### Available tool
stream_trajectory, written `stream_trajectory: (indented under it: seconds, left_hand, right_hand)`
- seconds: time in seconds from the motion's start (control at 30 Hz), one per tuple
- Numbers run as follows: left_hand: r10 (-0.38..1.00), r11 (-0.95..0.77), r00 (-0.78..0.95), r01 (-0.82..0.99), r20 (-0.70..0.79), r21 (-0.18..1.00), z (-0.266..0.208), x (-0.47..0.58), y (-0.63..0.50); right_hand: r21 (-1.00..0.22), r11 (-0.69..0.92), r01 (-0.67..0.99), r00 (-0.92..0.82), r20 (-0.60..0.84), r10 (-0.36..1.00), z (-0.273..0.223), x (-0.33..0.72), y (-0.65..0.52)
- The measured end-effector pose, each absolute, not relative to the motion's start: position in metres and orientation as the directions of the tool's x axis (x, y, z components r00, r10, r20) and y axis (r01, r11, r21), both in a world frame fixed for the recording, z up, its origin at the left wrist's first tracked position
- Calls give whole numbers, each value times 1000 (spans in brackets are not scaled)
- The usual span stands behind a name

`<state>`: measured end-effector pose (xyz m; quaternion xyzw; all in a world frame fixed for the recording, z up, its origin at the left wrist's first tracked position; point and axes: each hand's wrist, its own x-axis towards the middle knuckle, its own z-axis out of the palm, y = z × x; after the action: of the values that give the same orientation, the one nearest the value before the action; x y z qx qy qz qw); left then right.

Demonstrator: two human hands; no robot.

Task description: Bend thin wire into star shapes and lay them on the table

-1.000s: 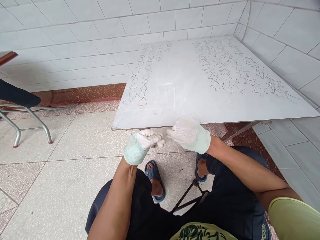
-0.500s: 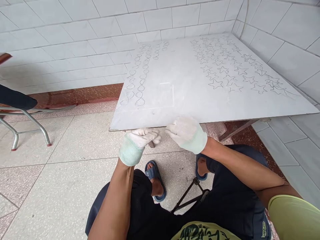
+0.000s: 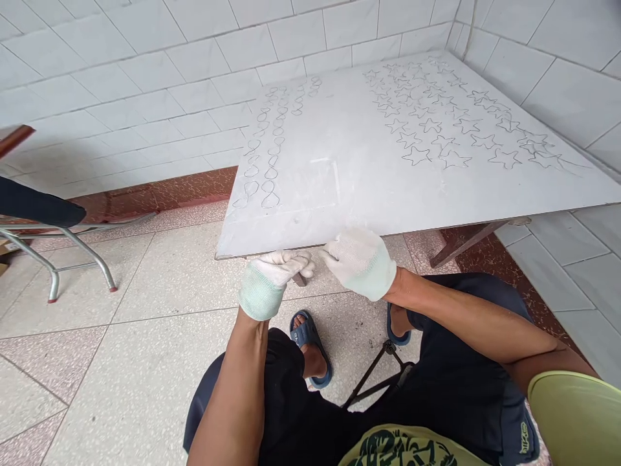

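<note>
White knitted gloves with pale green cuffs cover both hands, close together at the near edge of the white board (image 3: 359, 194). My left hand (image 3: 276, 275) is closed, its fingers curled together just below the edge. Opposite it, my right hand (image 3: 361, 259) pinches with thumb and fingers pointing left, back of the hand up. Whatever is between the fingers is too thin or hidden to make out. Thin wire figure-eights (image 3: 270, 194) lie in rows on the board's left part. Several wire stars (image 3: 416, 155) cover its right part, some overlapping on the far right.
White tiled walls (image 3: 165, 71) border the board at the back and right. A wooden leg (image 3: 456, 244) supports it on the right. At left stands a metal-legged stool (image 3: 80, 252). My feet in blue sandals (image 3: 313, 349) rest on the speckled floor (image 3: 169, 362) below.
The camera view has tilted and shifted slightly. Both hands keep nearly the same closed pose at the board's edge, with little visible movement of the fingers.
</note>
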<state>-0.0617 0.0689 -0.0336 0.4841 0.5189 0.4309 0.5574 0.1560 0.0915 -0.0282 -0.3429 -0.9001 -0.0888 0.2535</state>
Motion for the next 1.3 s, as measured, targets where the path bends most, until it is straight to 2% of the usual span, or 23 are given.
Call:
stream_trajectory:
  seconds: [0.17,0.27,0.37,0.6,0.77,1.17,1.3]
  left_hand:
    - [989,135,48,37,-137,990,-39,-59,70]
    - [995,89,29,70,-91,994,-39,-57,68]
    - [997,41,-66,128,-33,991,-37,-51,66]
    - [985,35,-174,121,-13,992,-36,-39,65]
    - [984,58,-175,96,-41,994,-33,-42,66]
    - [981,50,-193,127,-25,991,-33,-38,66]
    - [977,41,-208,8,-39,999,-29,-35,67]
  right_hand:
    - [-5,724,689,-573,607,550,-38,153,92]
    - [-104,638,763,-472,584,660,-44,146,93]
    - [-214,529,821,-352,540,765,-44,138,93]
    - [-384,382,841,-214,411,886,-33,124,95]
    - [-385,410,827,-233,430,872,-36,122,96]
    - [-436,341,833,-174,379,909,-31,119,96]
    - [-426,453,783,-307,368,878,-27,122,95]
